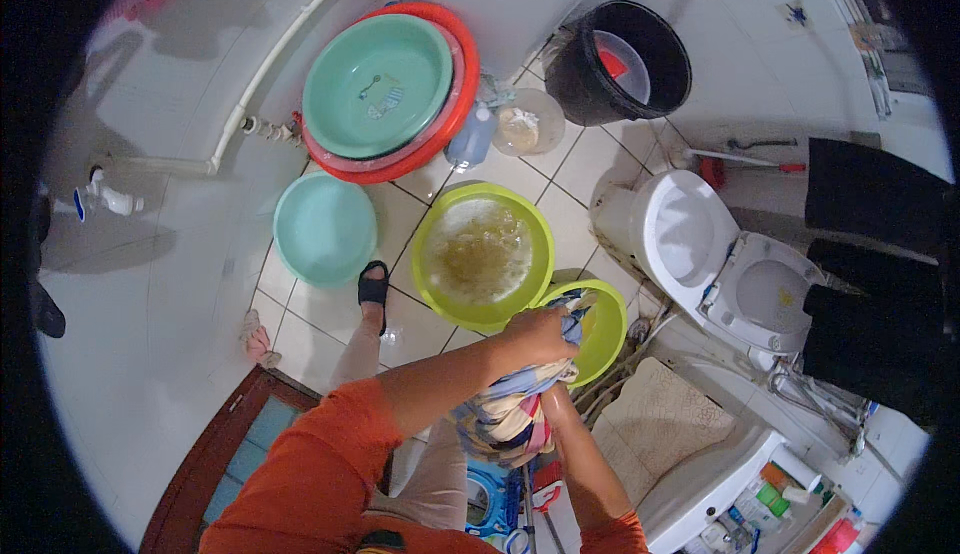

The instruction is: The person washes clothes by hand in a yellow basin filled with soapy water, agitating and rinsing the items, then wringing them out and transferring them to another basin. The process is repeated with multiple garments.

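My left hand (541,336) grips a twisted bunch of multicoloured patterned cloth (517,411), with blue, cream and red parts. Below it in the picture, my right hand (555,402) has hold of the same cloth. One end of the fabric is over a small yellow-green basin (609,344), while the thicker part hangs close to my legs. A larger yellow-green basin (484,254) stands just beyond my hands and holds cloudy, brownish water with foam.
A pale turquoise basin (325,230) is on the tiled floor at left, near my sandalled foot (373,287). Stacked basins (379,85), a blue jug (471,137) and a black bucket (570,81) stand farther off. At right are a toilet (686,227) and a washbasin (720,486).
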A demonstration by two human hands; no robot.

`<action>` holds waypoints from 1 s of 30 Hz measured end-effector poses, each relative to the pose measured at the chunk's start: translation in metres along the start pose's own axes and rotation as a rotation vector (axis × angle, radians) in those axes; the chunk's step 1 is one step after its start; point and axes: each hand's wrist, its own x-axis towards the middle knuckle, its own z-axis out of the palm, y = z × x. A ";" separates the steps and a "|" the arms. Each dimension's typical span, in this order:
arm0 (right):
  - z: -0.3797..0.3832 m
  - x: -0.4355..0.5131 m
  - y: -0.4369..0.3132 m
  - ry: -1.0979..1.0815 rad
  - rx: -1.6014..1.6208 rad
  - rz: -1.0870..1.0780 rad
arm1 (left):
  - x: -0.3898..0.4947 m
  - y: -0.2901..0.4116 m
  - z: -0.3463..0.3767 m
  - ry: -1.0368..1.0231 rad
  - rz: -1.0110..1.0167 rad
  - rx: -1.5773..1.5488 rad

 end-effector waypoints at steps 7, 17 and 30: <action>0.009 0.025 0.019 0.071 -0.220 -0.074 | 0.032 -0.062 0.015 0.067 -0.073 -0.168; 0.051 -0.019 -0.026 0.120 0.353 -0.118 | -0.084 -0.228 0.018 0.325 -0.665 -0.860; 0.319 0.050 0.068 -0.367 0.437 0.277 | -0.167 -0.356 -0.054 0.666 0.019 -1.674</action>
